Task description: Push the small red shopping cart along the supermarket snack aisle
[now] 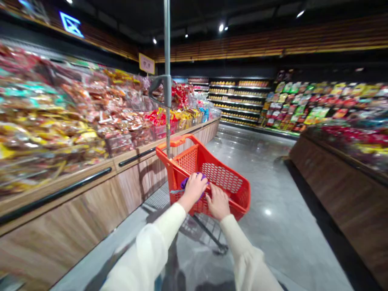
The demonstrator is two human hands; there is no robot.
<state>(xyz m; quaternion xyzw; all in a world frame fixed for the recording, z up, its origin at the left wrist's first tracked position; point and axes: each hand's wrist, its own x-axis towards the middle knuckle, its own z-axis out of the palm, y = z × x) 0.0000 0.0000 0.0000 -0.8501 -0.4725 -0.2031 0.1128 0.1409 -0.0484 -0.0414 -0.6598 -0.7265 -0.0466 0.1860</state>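
While we steer, both hands sit on the near rim of the cart, so the lines below take that cart as the landmark.

Left hand: our left hand (194, 189) has its fingers curled shut over a small purple object (198, 178) pressed against the near rim; we cannot tell what the object is.

Right hand: our right hand (217, 203) lies just beside the left, fingers bent down over the rim and gripping it, nothing else in it.

Cart: the orange plastic mesh shopping cart (224, 180) stands on the glossy grey floor (273, 226), its basket showing nothing inside from here.

Pole: a grey metal pole (167, 76) rises from the cart's far left corner.

Risk, left side: the wood-panelled display counter (91, 202) heaped with packaged snacks runs close along the cart's left; we judge a drift that way could scrape the corner against it.

Risk, grip: with the purple object under the left fingers, we judge the hold weaker there, so the object could slip or the cart swerve.

Risk, floor: the sheen suggests a slick surface.

Writing: a pale hanging sign (146, 63) and a blue lit emblem (71, 25) beyond the cart are too blurred to read; package labels likewise.
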